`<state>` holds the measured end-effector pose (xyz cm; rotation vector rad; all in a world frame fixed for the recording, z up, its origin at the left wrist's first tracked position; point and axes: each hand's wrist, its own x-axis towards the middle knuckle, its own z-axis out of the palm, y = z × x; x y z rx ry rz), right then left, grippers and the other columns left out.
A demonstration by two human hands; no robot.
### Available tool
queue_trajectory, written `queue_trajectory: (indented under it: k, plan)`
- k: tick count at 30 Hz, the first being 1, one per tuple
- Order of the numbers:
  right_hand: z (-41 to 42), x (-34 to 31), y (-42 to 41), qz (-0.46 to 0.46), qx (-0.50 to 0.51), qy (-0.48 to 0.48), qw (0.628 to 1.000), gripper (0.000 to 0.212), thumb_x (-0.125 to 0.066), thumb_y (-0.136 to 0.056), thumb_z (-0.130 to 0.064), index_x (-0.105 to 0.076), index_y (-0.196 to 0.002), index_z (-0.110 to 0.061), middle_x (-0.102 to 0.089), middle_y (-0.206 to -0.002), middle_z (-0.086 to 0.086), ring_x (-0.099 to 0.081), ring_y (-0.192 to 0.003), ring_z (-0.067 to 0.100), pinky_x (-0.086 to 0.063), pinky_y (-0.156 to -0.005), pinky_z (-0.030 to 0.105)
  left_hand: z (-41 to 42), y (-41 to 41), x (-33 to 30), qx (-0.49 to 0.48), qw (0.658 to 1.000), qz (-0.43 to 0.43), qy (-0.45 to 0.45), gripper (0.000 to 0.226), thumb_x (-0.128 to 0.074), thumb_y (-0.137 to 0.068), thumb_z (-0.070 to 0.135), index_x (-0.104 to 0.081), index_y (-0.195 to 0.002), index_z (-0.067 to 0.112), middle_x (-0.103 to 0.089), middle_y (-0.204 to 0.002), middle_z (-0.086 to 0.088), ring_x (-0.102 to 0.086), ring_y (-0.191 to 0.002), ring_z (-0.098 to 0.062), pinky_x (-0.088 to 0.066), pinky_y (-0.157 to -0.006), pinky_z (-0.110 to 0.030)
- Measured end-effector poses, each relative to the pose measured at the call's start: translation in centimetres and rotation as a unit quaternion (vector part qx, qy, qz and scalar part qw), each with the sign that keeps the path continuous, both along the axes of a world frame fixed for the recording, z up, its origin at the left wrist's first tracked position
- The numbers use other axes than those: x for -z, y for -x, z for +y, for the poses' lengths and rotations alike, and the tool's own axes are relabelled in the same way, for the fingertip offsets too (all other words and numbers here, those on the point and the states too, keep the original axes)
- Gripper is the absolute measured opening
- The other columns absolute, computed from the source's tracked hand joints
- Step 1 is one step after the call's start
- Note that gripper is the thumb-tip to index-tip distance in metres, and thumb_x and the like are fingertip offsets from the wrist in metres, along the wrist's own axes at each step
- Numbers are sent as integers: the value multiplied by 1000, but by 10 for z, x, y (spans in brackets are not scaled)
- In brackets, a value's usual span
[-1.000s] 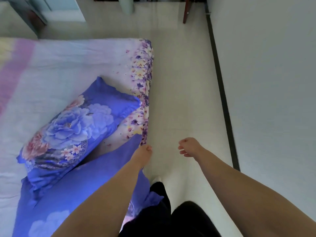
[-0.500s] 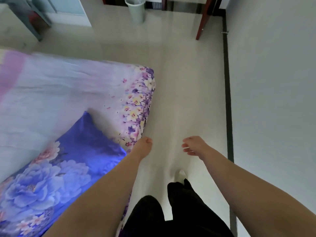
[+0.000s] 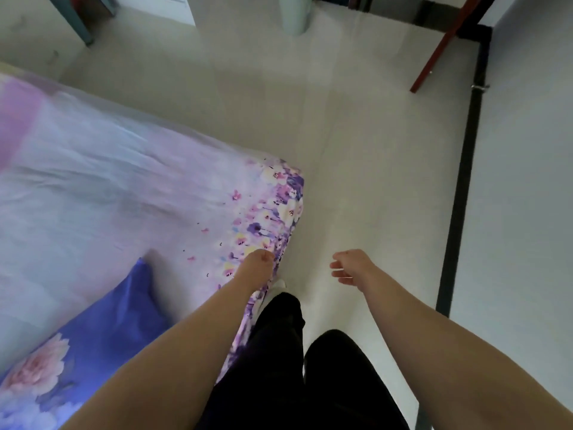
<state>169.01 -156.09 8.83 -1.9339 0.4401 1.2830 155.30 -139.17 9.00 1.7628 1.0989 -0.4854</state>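
My left hand (image 3: 259,263) hangs over the near edge of the bed (image 3: 77,169), right above the flowered border (image 3: 274,218) of the pale sheet (image 3: 139,212). I see only its back, with the fingers turned away from me, so I cannot tell whether they are straight or curled, or whether they touch the cloth. My right hand (image 3: 348,266) is well apart from it, out over the floor (image 3: 356,144), its fingers loosely bent and holding nothing.

The sheet lies spread across the bed, its border running down to the corner ahead of me. A blue pillow (image 3: 102,336) printed with big flowers lies on the sheet under my left forearm. My black trousers (image 3: 279,352) stand just beside the bed's edge, one pale shoe (image 3: 277,285) showing. Ahead, a pale bin (image 3: 294,13) stands on the floor, and a dark strip (image 3: 459,212) runs along the foot of the wall (image 3: 527,212) to my right.
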Motion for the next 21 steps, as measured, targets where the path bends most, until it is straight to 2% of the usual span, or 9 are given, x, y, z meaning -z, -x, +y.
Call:
queue_trajectory:
  k: [2,4,7,10,14,16,17,19,21]
  plan:
    - [26,12,-32,25,11,9,1000,8,-48,-95,-13,-54,-92,-9,-59,-77,4,-56,-61,16,-43,-54,25,34,-29,7,-28,999,15,11,31,-37,-97,9,-60,-118,7,-62,-107,-12,-53,-75,-21,-42,-70,-27]
    - [54,26,-65,38,7,19,999,9,-49,-94,-13,-55,-94,-7,-60,-78,5,-57,-60,17,-43,-53,25,66,-60,15,-44,998,35,0,32,-35,-99,10,-59,-121,10,-60,-124,-11,-58,-89,-21,-46,-82,-32]
    - [95,47,-118,54,13,20,998,9,-49,-94,-13,-55,-95,-7,-60,-77,6,-56,-61,17,-44,-52,24,95,-105,22,-28,999,42,-18,30,-35,-98,16,-60,-114,19,-63,-119,-3,-59,-76,-21,-47,-65,-29]
    - [133,80,-170,64,8,28,998,10,-47,-95,-14,-54,-100,-7,-59,-76,5,-56,-62,16,-47,-57,26,112,-145,40,-13,998,57,-13,32,-36,-98,15,-60,-118,18,-60,-121,-4,-62,-97,-28,-46,-73,-30]
    - [181,132,-222,68,-73,63,993,29,-44,-97,-23,-54,-115,-2,-58,-76,6,-56,-60,18,-43,-52,25,121,-186,67,-63,995,78,-5,31,-38,-96,16,-60,-117,20,-59,-121,-1,-59,-80,-21,-44,-68,-26]
    - [202,152,-239,40,-123,64,990,37,-42,-99,-29,-53,-120,-1,-59,-78,7,-56,-60,20,-42,-48,25,123,-201,79,-88,991,100,6,30,-39,-97,18,-59,-118,19,-60,-120,-1,-60,-87,-21,-45,-73,-26]
    - [212,161,-246,20,-154,62,986,40,-40,-99,-32,-53,-121,-1,-60,-82,10,-58,-62,22,-46,-50,27,124,-208,86,-98,989,107,11,29,-39,-97,19,-59,-119,18,-61,-121,-2,-59,-96,-21,-45,-80,-27]
    - [231,177,-260,-14,-218,52,974,45,-36,-101,-34,-56,-120,1,-61,-92,15,-60,-74,29,-52,-69,36,127,-221,97,-118,986,119,14,30,-40,-99,23,-59,-121,17,-61,-121,-2,-56,-107,-21,-42,-86,-26]
    - [246,194,-271,-35,-277,48,959,48,-31,-102,-34,-58,-117,3,-59,-99,18,-60,-94,33,-45,-84,34,132,-235,105,-151,981,118,28,30,-40,-100,25,-58,-122,15,-60,-118,-1,-55,-103,-18,-39,-84,-24]
